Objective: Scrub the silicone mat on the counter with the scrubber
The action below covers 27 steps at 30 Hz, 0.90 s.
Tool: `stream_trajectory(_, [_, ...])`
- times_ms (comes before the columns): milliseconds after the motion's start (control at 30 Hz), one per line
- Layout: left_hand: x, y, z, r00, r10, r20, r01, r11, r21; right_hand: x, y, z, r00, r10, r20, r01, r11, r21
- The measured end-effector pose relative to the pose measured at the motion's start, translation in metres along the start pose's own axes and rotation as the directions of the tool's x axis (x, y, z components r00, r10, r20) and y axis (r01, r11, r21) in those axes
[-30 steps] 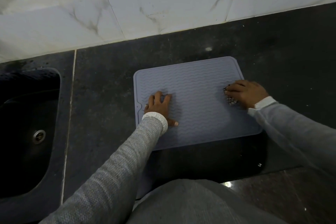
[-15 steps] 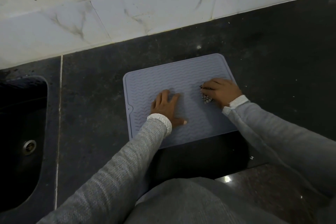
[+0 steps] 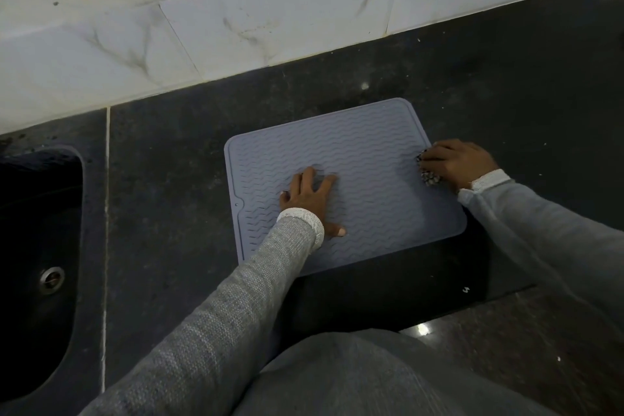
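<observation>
A grey-blue silicone mat [image 3: 354, 159] with wavy ridges lies flat on the dark counter [image 3: 169, 179]. My left hand [image 3: 309, 194] presses flat on the mat's left-middle part, fingers spread and straight. My right hand [image 3: 457, 160] grips a dark speckled scrubber [image 3: 428, 176] at the mat's right edge. Most of the scrubber is hidden under my curled fingers; only its left and lower rim shows.
A black sink [image 3: 37, 246] with a metal drain [image 3: 51, 279] sits at the far left. A white marble-tiled wall [image 3: 236, 20] runs along the back of the counter. The counter's front edge drops to the floor [image 3: 506, 348] at lower right.
My right hand slid the scrubber from the mat's middle back out to its right edge. My left hand stayed pressed on the mat.
</observation>
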<state>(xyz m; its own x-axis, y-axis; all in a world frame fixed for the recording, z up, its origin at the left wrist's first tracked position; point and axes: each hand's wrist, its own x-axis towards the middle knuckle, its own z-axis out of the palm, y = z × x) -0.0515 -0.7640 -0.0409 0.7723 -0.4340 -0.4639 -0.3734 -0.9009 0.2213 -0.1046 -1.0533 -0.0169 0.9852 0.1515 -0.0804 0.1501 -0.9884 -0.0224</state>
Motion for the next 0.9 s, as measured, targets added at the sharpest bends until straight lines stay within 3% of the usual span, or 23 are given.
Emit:
stream_trajectory(67, [0.001, 0.001, -0.001, 1.0, 0.0, 0.0, 0.0, 1.0, 0.005, 0.009, -0.013, 0.0, 0.996, -0.054, -0.075, 0.057, 0.998, 0.032])
stream_trajectory(133, [0.0, 0.002, -0.002, 1.0, 0.0, -0.003, 0.0, 1.0, 0.009, 0.019, -0.034, 0.003, 0.965, -0.207, -0.162, 0.209, 0.978, -0.007])
stream_trajectory(233, [0.001, 0.001, -0.001, 1.0, 0.001, 0.01, -0.001, 1.0, 0.011, 0.018, -0.053, 0.01, 0.918, -0.355, -0.18, 0.343, 0.935, -0.093])
stream_trajectory(433, [0.003, 0.0, 0.0, 1.0, -0.004, 0.012, 0.004, 1.0, 0.004, -0.014, 0.0, 0.012, 0.952, -0.264, -0.153, 0.254, 0.963, -0.086])
stream_trajectory(600, [0.002, 0.001, 0.001, 1.0, -0.005, 0.005, 0.005, 1.0, 0.005, -0.013, -0.004, 0.005, 0.972, -0.188, -0.144, 0.183, 0.982, -0.046])
stream_trajectory(700, [0.002, 0.002, -0.001, 1.0, -0.007, 0.009, 0.007, 1.0, 0.012, 0.0, -0.035, 0.008, 0.934, -0.262, -0.243, 0.258, 0.965, -0.048])
stream_trajectory(800, [0.002, 0.001, -0.001, 1.0, -0.007, 0.015, 0.007, 1.0, 0.012, 0.008, -0.065, 0.016, 0.898, -0.373, -0.232, 0.364, 0.928, -0.079])
stream_trajectory(900, [0.001, 0.001, 0.0, 1.0, -0.008, 0.007, 0.008, 1.0, 0.015, 0.005, -0.054, 0.02, 0.89, -0.39, -0.235, 0.378, 0.921, -0.095])
